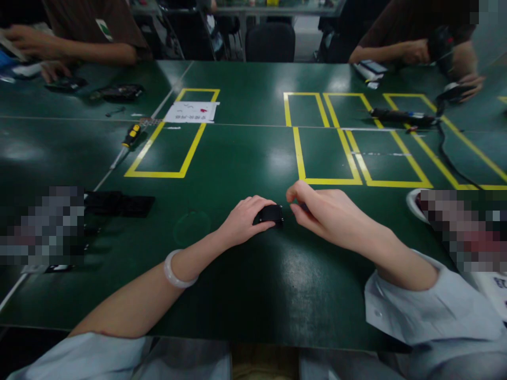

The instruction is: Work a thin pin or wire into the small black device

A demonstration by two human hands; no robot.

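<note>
My left hand point(243, 219) rests on the green table point(245, 158), its fingers wrapped round a small black part point(270, 215) that lies on the surface. A pale bracelet sits on that wrist. My right hand point(317, 208) is just to the right of the part, fingers pinched together near its right edge; what they pinch is too small to make out.
Black flat parts point(119, 204) lie at the left. A yellow-handled screwdriver point(129, 140) and a white paper point(192, 111) sit near yellow taped rectangles point(168, 134). Other people's hands work at the far left point(35, 45) and far right point(455, 58). A black tool with a cable point(400, 116) lies at the right.
</note>
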